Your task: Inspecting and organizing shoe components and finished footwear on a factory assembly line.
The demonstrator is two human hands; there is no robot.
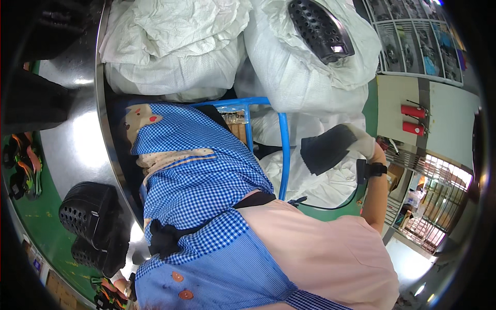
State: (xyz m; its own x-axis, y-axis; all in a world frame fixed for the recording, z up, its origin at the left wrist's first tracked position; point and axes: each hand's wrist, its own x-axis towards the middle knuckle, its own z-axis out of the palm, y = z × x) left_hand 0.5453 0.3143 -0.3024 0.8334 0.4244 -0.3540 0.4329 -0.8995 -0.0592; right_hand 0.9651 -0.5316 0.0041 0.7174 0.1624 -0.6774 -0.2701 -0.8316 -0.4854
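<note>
My right hand (363, 143), in a pale glove, is raised at the right with its fingers closed round a black cloth (326, 151) with a jagged edge. The cloth hangs over a white sack. My left hand (121, 287) shows only in part at the lower left, beside a pair of black clogs (89, 214) with punched holes; its fingers are mostly hidden. These clogs lie on a shiny metal table (82, 121). Another black perforated clog (320, 30) rests on a bulging white sack (305, 77) at the top.
A second full white sack (170, 46) stands beside the first. The blue tube frame (284, 150) of a cart runs near my apron (206, 155). Dark items (33, 101) lie at the far left. Racks (418, 39) and red extinguishers (413, 111) are at the right.
</note>
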